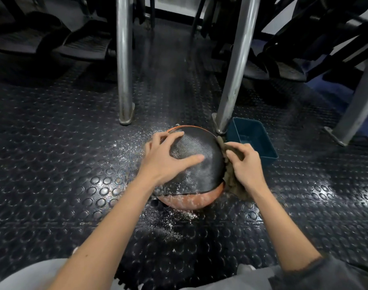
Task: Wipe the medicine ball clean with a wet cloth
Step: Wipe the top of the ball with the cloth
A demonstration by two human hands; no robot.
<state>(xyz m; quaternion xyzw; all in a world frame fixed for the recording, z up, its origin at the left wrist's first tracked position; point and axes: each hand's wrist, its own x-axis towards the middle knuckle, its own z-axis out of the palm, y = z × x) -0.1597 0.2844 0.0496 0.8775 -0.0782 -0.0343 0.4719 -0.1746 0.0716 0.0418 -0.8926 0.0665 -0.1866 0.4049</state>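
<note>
Our knees in grey trousers (32, 275) sit at the bottom of the view, with both bare forearms reaching out over the studded rubber floor (53, 164). On that floor, just short of the feet of two steel legs (124, 59), rests the medicine ball (197, 162), black on top with an orange band below. Our left hand (166, 162) lies flat on its crown, fingers spread and straight, pressing down and gripping nothing. Our right hand (245, 166) has its fingers curled round the brown cloth (233, 185), holding it against the ball's right flank. White powder (128, 147) dusts the floor around the ball and streaks its lower band. A blue tub (260, 147) stands just beside the ball on the right. We judge the ball heavy and dense, firm under the palm, its textured skin grippy when dry but slicker once wet. Being round, it will want to roll under the wiping stroke, so we would steady it from above and turn it with both hands at its widest part
</note>
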